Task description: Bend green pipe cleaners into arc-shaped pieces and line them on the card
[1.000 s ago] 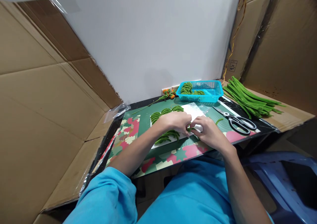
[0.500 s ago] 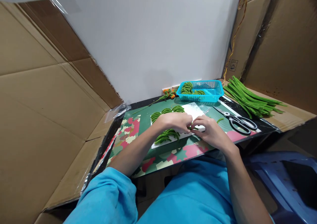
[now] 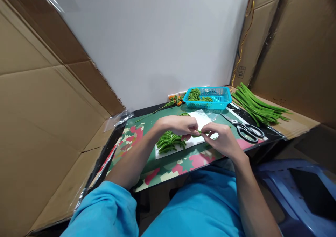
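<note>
My left hand and my right hand meet over the white sheet, both closed in a pinch. Between their fingertips is a short green pipe cleaner, mostly covered by the fingers. Bent green pipe-cleaner pieces lie in rows on the sheet beneath my left wrist, which hides some of them. To the right of my right hand, black-handled scissors rest with the blades slightly apart.
A blue plastic basket holding more bent green pieces stands at the back. Right of it lies a bundle of long green pipe cleaners. Orange flowers on a green stem lie at the back left. Cardboard walls flank the table.
My hands have drawn slightly apart, and the green piece between the fingertips now shows more. The view has shifted a little, moving the scene left.
</note>
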### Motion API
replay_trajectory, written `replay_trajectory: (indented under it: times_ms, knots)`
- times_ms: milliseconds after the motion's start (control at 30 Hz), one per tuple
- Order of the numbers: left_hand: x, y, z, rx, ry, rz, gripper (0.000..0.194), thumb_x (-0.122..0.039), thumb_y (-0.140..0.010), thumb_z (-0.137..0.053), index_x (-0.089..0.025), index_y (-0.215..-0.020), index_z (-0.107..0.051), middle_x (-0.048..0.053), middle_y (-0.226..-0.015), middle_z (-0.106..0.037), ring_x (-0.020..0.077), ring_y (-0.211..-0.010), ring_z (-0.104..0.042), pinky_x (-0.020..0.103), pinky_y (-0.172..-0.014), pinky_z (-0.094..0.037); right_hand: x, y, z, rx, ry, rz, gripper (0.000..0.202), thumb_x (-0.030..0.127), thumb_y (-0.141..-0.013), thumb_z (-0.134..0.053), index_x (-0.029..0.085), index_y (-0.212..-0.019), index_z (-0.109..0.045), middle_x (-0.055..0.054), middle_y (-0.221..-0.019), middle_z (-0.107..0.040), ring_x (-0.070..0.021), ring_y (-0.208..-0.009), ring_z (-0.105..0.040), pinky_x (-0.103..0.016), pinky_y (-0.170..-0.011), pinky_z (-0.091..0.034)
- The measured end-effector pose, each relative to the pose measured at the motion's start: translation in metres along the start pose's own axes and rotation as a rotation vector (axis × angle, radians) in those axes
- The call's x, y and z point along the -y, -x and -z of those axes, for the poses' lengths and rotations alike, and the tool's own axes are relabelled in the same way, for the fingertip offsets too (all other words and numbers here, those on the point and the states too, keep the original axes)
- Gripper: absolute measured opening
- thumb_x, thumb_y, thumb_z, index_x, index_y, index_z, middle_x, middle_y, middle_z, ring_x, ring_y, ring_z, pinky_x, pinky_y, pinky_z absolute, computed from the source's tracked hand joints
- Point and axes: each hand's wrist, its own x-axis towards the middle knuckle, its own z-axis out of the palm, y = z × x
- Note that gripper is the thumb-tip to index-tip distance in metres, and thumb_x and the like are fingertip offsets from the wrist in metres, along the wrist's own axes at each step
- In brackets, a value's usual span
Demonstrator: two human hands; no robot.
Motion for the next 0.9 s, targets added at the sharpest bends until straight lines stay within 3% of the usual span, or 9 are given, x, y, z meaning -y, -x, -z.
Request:
replay_trajectory:
  times_ms: [200,500,767,900]
  knots:
    - [-0.002,0.004,0.003,0.025,0.055,0.024,0.035,-0.039,-0.098,-0.06,-0.018,-0.071,-0.054,0.002,-0.062,-0.065,0.0146,-0.056,-0.059,0.026,-0.056,-0.04,0.0,-0.001,-0.004,-0.026,-0.034,-0.027,0.012,0.017,-0.092,-0.06,0.024,-0.091,-0.069,-0.003,-0.089,-0.073,-0.017,-0.077,-0.07,-0.027,-0.065,-0.059]
    - [0.0,0.0,0.001,0.005,0.028,0.021,0.034,-0.036,-0.1,-0.056,-0.018,-0.071,-0.057,0.003,-0.06,-0.067,0.0155,-0.055,-0.062,0.027,-0.057,-0.04,0.005,-0.001,0.001,-0.023,-0.083,-0.005,0.013,0.013,-0.091,-0.061,0.024,-0.086,-0.067,-0.003,-0.092,-0.073,-0.0181,-0.084,-0.07,-0.029,-0.073,-0.063]
    - [0.0,-0.002,-0.003,-0.071,-0.046,0.028,0.026,-0.023,-0.091,-0.059,-0.019,-0.066,-0.053,0.0,-0.056,-0.063,0.0142,-0.05,-0.059,0.026,-0.056,-0.037,0.004,-0.001,0.001,0.0,-0.058,-0.007,0.012,0.014,-0.093,-0.063,0.024,-0.092,-0.069,-0.004,-0.095,-0.074,-0.0205,-0.086,-0.071,-0.033,-0.078,-0.059]
    - [0.003,-0.004,-0.006,-0.074,-0.101,0.101,0.027,-0.024,-0.09,-0.061,-0.019,-0.065,-0.052,0.001,-0.057,-0.066,0.014,-0.046,-0.057,0.027,-0.054,-0.036,0.002,0.001,0.009,-0.035,0.022,0.008,0.009,0.017,-0.095,-0.064,0.024,-0.098,-0.069,-0.004,-0.097,-0.075,-0.0221,-0.09,-0.071,-0.034,-0.082,-0.055]
